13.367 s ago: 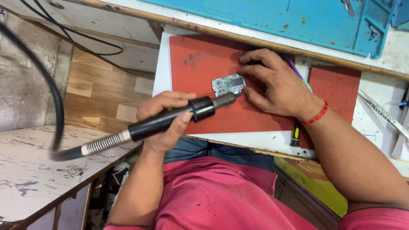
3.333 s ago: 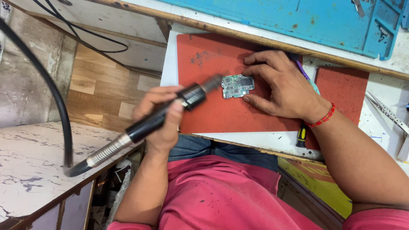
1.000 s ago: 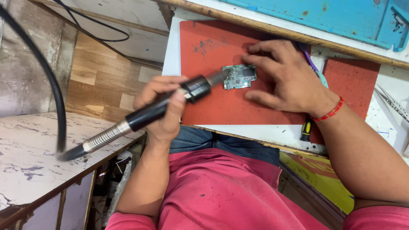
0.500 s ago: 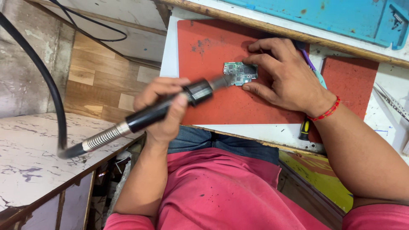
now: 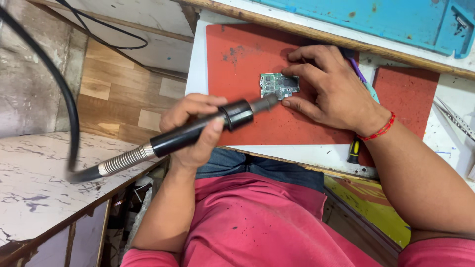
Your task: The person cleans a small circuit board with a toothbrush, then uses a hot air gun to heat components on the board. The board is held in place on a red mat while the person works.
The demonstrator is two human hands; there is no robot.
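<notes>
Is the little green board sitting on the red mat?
Yes, the green circuit board lies flat on the red mat, steadied by the right hand.

Circuit board (image 5: 278, 85) on mat (image 5: 247, 59)

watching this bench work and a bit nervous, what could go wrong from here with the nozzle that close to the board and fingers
The hot air wand points its nozzle at the small circuit board, which the right hand pins with bare fingertips; a burn seems possible. The board lies loose on the red mat and might slip.
</notes>
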